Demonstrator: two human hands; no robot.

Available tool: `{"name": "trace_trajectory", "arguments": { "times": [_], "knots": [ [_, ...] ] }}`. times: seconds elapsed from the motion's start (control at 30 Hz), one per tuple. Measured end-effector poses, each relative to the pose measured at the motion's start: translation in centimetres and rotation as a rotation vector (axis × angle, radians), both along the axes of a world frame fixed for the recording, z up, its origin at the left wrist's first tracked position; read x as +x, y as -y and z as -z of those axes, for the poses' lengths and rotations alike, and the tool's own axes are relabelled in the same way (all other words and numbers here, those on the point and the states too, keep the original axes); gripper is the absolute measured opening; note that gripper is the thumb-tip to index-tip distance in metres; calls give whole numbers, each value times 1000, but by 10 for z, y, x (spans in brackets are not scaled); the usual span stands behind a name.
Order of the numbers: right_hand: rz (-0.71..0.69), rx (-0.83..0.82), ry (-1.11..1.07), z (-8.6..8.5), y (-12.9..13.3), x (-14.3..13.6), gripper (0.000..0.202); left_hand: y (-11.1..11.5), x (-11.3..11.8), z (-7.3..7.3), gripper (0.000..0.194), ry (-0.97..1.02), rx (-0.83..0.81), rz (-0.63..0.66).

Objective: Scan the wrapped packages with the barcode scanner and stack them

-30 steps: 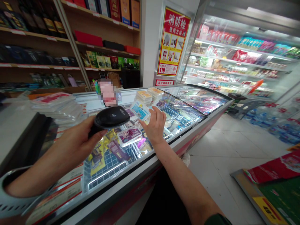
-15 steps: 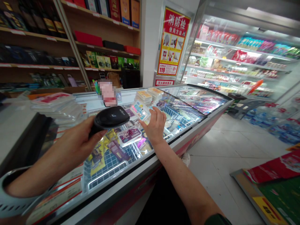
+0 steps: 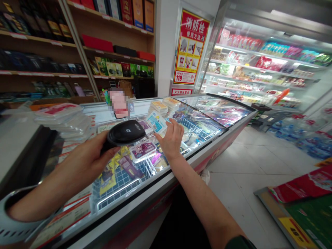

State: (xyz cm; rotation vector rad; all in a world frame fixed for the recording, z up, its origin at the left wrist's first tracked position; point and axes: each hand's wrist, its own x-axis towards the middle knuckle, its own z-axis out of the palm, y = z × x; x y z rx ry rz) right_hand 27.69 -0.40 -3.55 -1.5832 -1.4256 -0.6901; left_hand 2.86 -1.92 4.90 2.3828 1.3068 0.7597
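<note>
My left hand (image 3: 86, 157) is wrapped round the grip of a black barcode scanner (image 3: 127, 132), its head pointing right. My right hand (image 3: 171, 140) pinches the right edge of a flat clear plastic box (image 3: 156, 122) with a light blue label, tilted up in front of the scanner. Just below the scanner, another clear box with a purple label (image 3: 143, 150) rests on the freezer's glass lid (image 3: 124, 193). Part of a further purple-labelled box (image 3: 145, 125) shows behind the scanner head. Under the glass, wire baskets hold yellow and purple packets (image 3: 129, 166).
Yellow-labelled boxes (image 3: 158, 106) are stacked behind my right hand. More clear boxes (image 3: 62, 119) pile up at left, near a pink phone (image 3: 118, 103). Shelves (image 3: 114, 20) line the back; a lit fridge (image 3: 259, 62) and bottled water (image 3: 303, 135) stand right.
The scanner in my left hand has shifted slightly right, nearer the blue-labelled box. The box has tilted a little, and the pinkish glow on its label is gone. My right hand stays nearly in place.
</note>
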Motion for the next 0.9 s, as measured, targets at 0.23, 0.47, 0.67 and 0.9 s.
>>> {"name": "trace_trajectory", "arguments": {
  "times": [0.23, 0.47, 0.67, 0.9],
  "knots": [
    [-35, 21, 41, 1, -1, -1, 52, 2, 4, -2, 48, -9, -16, 6],
    [-31, 9, 46, 1, -2, -3, 49, -3, -1, 4, 49, -28, 16, 3],
    [-54, 16, -4, 6, -8, -3, 58, -9, -3, 3, 40, -15, 23, -19],
    [5, -362, -241, -7, -29, -12, 61, -35, -19, 6, 46, -64, 107, -189]
  ]
}}
